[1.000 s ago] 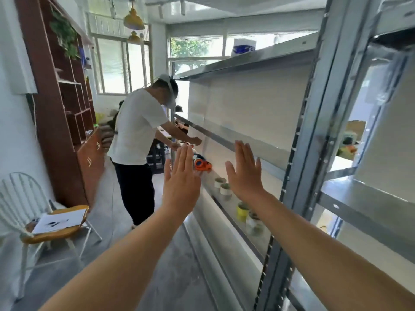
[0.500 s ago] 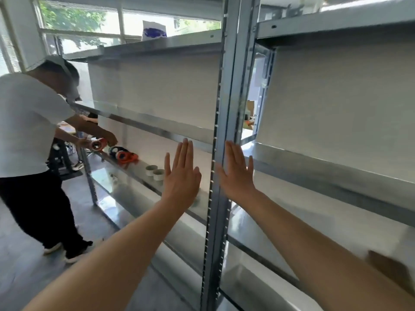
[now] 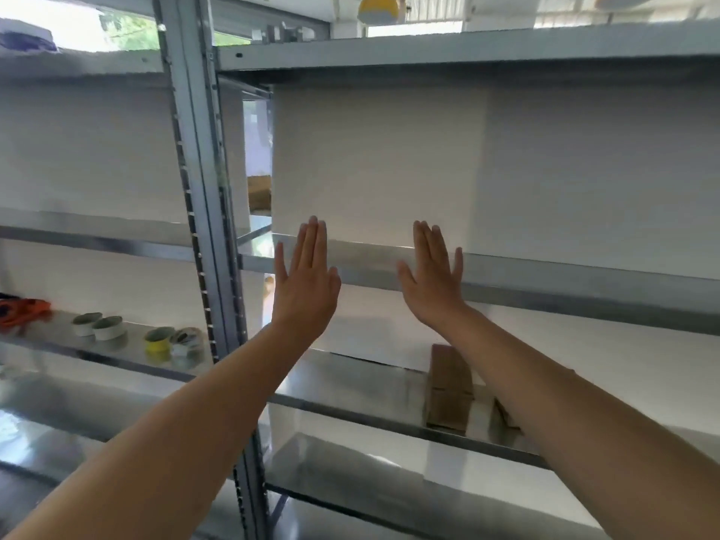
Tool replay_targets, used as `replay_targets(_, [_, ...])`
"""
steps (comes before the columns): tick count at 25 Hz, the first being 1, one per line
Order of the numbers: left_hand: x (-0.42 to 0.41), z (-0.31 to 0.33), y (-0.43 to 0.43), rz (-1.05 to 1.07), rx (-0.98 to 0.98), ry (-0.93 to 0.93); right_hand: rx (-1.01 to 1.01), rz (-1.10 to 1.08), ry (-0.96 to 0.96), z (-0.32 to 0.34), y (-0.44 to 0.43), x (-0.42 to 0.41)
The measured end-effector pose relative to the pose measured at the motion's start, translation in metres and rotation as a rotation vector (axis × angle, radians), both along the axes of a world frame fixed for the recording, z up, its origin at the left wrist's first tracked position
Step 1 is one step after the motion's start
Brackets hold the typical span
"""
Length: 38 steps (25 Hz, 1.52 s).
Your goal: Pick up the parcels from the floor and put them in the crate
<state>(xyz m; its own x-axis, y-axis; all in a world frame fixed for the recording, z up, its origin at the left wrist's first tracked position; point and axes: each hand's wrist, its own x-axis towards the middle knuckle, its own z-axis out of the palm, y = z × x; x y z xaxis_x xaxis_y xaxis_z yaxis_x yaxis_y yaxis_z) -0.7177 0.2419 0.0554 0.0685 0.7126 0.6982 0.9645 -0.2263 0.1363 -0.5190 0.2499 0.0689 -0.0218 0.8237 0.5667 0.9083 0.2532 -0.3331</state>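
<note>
Left forearm (image 3: 175,434): bare, reaching from the near left corner up toward the middle of the view.
Right forearm (image 3: 584,415): bare, reaching from the near right corner and crossing in front of the lower shelf.
Left hand (image 3: 306,282): raised with its back to the camera, fingers straight and pressed side by side, thumb spread outward; it holds nothing.
Right hand (image 3: 432,282): raised likewise, level with the left hand and well apart from it, fingers straight and close together, thumb spread; it holds nothing.
Steel upright (image 3: 206,228): perforated post of the shelving, standing just left of the left hand.
Lower shelf (image 3: 350,383): shiny metal, running the full width behind both forearms.
Brown cardboard parcel (image 3: 448,387): lying flat on the lower shelf, right of centre, below the right hand and just left of the right forearm.
Tape rolls (image 3: 157,341): white, yellow and clear, in a row on the lower shelf left of the upright.
Orange object (image 3: 23,311): at the far left of that shelf, too blurred to identify.
Middle shelf (image 3: 545,278): its front edge passes behind both hands.
White back panel (image 3: 378,157): fills the bay above the middle shelf.
Yellow lamp (image 3: 378,9): at the ceiling, beyond the top shelf.
</note>
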Motion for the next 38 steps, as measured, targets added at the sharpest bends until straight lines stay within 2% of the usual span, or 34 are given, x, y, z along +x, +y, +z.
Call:
replay_targets(5, [0.172, -0.021, -0.041, -0.194, -0.039, 0.056, -0.042, -0.203, -0.061, -0.025, -0.070, 0.155])
replay_targets(11, [0.374, -0.048, -0.103, -0.465, -0.077, 0.145, -0.073, -0.491, -0.023, -0.048, -0.179, 0.343])
replay_targets(17, [0.529, -0.085, -0.176, -0.708, -0.098, 0.135, -0.144, -0.740, 0.003, -0.074, -0.281, 0.466])
replay_targets(21, [0.593, -0.111, -0.208, -0.832, -0.133, 0.152, -0.202, -0.883, 0.020, -0.101, -0.334, 0.522])
replay_targets(26, [0.657, -0.149, -0.215, -0.992, -0.220, 0.201, -0.312, -1.041, 0.131, -0.153, -0.368, 0.570])
replay_targets(30, [0.704, -0.183, -0.213, -1.091, -0.304, 0.192, -0.410, -1.112, 0.194, -0.191, -0.372, 0.595])
replay_targets(34, [0.739, -0.217, -0.195, -1.236, -0.324, 0.300, -0.528, -1.218, 0.263, -0.228, -0.363, 0.619])
replay_targets(38, [0.764, -0.236, -0.159, -1.260, -0.373, 0.369, -0.584, -1.249, 0.324, -0.243, -0.339, 0.648])
